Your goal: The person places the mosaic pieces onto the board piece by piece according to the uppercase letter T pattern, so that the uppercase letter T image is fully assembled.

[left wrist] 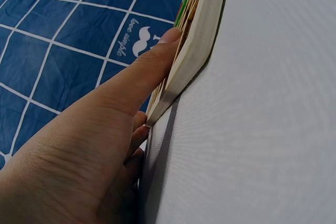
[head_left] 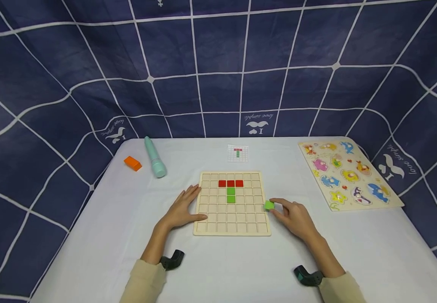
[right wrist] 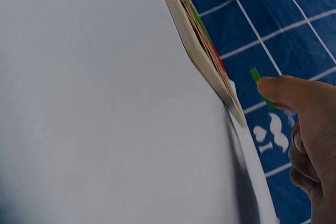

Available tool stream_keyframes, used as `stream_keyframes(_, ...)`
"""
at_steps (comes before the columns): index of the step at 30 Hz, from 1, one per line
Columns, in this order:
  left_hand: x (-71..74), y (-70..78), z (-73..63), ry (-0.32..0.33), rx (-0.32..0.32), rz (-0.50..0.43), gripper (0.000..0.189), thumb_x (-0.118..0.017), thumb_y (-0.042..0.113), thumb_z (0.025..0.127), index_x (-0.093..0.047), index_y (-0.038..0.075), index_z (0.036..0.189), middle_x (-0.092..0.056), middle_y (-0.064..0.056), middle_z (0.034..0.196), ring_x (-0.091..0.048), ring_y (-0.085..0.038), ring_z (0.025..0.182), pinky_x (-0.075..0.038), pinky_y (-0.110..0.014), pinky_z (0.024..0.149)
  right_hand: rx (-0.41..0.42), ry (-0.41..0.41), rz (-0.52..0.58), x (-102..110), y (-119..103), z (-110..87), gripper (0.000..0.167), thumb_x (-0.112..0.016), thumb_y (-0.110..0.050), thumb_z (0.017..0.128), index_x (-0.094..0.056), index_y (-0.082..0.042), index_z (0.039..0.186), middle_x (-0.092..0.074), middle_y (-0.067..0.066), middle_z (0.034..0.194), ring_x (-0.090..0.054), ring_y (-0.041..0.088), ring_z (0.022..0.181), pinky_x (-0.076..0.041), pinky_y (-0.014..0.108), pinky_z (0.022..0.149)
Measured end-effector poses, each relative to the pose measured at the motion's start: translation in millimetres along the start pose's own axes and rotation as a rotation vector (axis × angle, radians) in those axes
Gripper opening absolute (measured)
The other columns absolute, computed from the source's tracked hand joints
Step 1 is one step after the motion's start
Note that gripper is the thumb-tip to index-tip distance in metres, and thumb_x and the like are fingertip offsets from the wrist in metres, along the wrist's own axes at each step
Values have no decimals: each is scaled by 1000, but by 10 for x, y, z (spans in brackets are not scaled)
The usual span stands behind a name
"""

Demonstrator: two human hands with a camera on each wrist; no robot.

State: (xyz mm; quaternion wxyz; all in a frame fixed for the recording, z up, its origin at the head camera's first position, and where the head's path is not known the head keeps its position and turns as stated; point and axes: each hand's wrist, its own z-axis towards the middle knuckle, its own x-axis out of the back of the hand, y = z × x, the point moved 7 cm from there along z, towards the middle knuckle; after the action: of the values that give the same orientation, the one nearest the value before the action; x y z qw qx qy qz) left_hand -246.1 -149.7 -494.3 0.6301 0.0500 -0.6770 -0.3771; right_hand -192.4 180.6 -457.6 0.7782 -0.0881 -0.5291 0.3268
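A wooden grid board (head_left: 212,216) lies on the white table. Three red square tiles (head_left: 230,184) form a row near its top, and two green tiles (head_left: 231,195) run down below the middle one. My left hand (head_left: 182,209) rests along the board's left edge, thumb on the rim and fingers extended. Between thumb and index finger my right hand (head_left: 296,216) pinches a green tile (head_left: 269,205) at the board's right edge. In the right wrist view that green tile (right wrist: 255,74) shows edge-on, held up off the table.
Behind the board lies a small pattern card (head_left: 238,153) with a red and green T. At the back left are an orange block (head_left: 132,163) and a mint-green cylinder (head_left: 155,158). An animal puzzle board (head_left: 349,174) lies to the right. Dark blue cloth hangs behind.
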Motion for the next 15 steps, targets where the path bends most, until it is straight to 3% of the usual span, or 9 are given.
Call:
stream_keyframes(9,12,1,0,-6,10,1,103,-70,61,69,-25,11,147,-20,-4,152,-8,-21,140,-5,-39,113,93,-85,61,-428,-440,267,29,-74,-30,79,-70,-16,104,-32,-17,48,-26,-1,44,-27,20,46)
stream_keyframes(15,14,12,-14,-6,4,2,103,-70,60,69,-25,10,147,-20,-4,152,-9,-21,140,-5,-39,113,144,-108,90,-667,-601,356,30,-73,-32,79,-70,-17,104,-31,-17,48,-26,-1,44,-30,20,48)
